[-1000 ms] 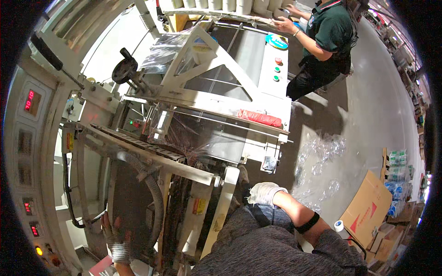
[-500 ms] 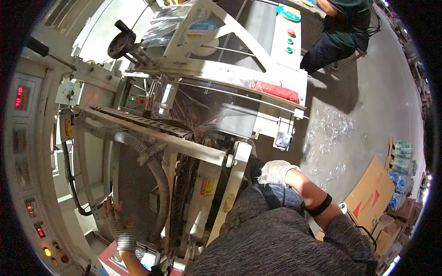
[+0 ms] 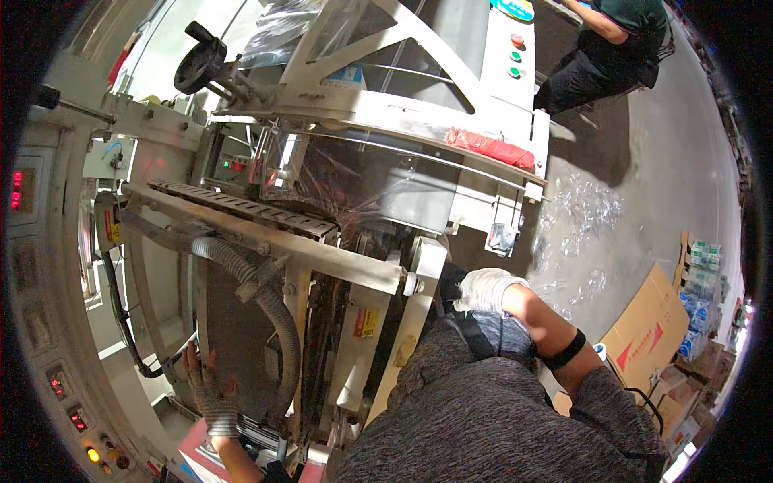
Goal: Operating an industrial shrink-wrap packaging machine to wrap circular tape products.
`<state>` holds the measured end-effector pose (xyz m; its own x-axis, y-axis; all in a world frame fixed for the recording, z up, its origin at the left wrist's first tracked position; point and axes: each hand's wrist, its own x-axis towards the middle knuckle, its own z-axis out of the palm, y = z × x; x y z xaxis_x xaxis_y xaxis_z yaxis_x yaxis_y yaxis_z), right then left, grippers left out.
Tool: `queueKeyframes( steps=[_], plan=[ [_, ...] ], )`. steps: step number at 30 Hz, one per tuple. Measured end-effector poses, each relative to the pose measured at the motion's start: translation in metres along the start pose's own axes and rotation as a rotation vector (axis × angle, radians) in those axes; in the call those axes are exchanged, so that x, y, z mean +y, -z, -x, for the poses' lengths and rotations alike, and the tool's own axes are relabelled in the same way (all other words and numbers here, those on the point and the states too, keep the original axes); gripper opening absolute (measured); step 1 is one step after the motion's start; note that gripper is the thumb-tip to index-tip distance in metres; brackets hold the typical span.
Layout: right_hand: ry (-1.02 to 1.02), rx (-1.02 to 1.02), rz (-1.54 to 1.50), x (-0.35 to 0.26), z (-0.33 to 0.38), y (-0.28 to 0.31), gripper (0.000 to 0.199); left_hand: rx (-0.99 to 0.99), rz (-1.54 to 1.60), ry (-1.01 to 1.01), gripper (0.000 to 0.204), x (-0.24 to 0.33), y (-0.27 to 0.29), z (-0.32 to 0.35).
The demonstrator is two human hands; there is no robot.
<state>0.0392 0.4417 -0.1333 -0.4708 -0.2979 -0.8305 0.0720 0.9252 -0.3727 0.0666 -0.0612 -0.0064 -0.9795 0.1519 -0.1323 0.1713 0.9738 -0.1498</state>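
Left hand (image 3: 205,386), in a knit glove, lies flat with fingers spread against the grey panel (image 3: 233,338) low in the machine frame, beside the corrugated hose (image 3: 270,310); it grasps nothing. Right hand (image 3: 487,290), white-gloved, rests at the cream upright post (image 3: 419,298); cannot tell whether it grips. Clear film (image 3: 362,177) sags above. Open floor (image 3: 644,185) to the right, bounded by a cardboard box (image 3: 648,330).

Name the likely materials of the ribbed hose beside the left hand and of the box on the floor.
Ribbed hose: probably flexible grey plastic or rubber, judging by its corrugated rings and curve. Box: brown cardboard, matte, with folded flaps and a red printed mark.
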Motion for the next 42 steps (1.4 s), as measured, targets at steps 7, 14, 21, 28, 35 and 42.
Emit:
queueKeyframes(
  steps=[7, 14, 21, 28, 35, 42],
  plan=[
    [0.011, -0.015, 0.016, 0.001, 0.001, 0.004, 0.036, 0.052, 0.228, 0.026, 0.06, 0.017, 0.01, -0.011],
    [0.054, -0.013, 0.025, 0.001, 0.007, 0.01, 0.036, 0.018, 0.093, -0.004, 0.059, 0.015, 0.008, -0.01],
    [0.244, 0.119, 0.013, 0.026, 0.006, 0.043, 0.036, -0.012, 0.097, 0.002, 0.058, 0.02, 0.011, -0.016],
    [0.157, 0.372, -0.07, 0.018, -0.005, 0.076, 0.035, 0.036, 0.002, -0.105, 0.051, 0.012, 0.008, -0.031],
    [0.119, 0.621, -0.429, 0.005, -0.049, 0.078, 0.035, -0.164, 0.008, -0.082, 0.065, 0.02, 0.011, -0.059],
    [0.229, 0.558, -1.019, -0.031, -0.073, 0.098, 0.058, -0.028, 0.196, -0.228, 0.078, 0.024, -0.005, -0.094]
  ],
)
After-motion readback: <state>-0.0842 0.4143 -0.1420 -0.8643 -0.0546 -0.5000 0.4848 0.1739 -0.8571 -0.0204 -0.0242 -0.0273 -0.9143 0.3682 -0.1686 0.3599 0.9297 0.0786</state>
